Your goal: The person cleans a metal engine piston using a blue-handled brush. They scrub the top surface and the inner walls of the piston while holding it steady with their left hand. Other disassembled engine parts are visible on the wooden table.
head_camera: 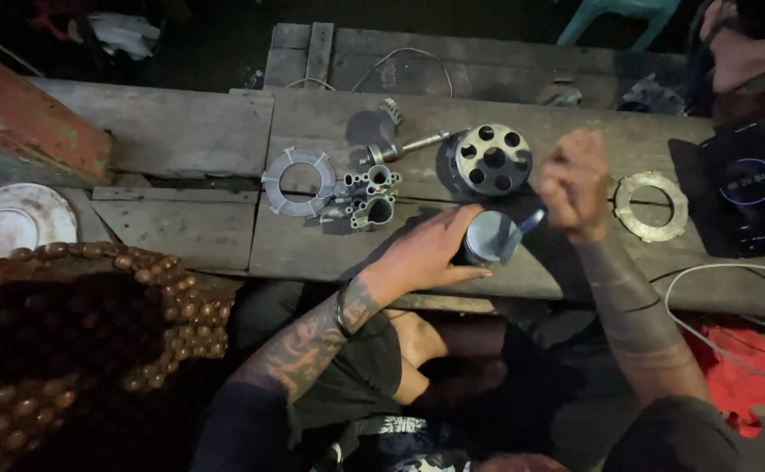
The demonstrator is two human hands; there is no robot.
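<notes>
Nearest to us are our two tattooed forearms reaching out over the lap to the wooden desk (181,131). Our left hand (422,253) wraps around the side of a small metal cup (487,238), a short grey cylinder open at the top, steadying it at the near edge of the desk. Our right hand (575,183) is clenched in a fist just to the right of and above the cup, gripping a thin blue-tipped tool (529,220) whose end points down toward the cup's rim; we cannot tell whether the tip touches it.

Just beyond both hands sits a round metal disc with holes (490,159), with a short shaft (409,146) sticking out to its left. Further left of the left hand lies a grey cast part with tubes (367,197), and touching that, a flat grey ring gasket (298,181). Right of the right hand, near it, lies a brass-coloured flat ring (651,206). Further right is a dark device with a glowing round display (748,185), and a white cable (715,297) loops close to the right forearm. Far left of the left hand we see a white plate (11,218) and a brown beaded cover (94,332). Another person's hand (737,48) shows at the top right corner, well apart from ours.
</notes>
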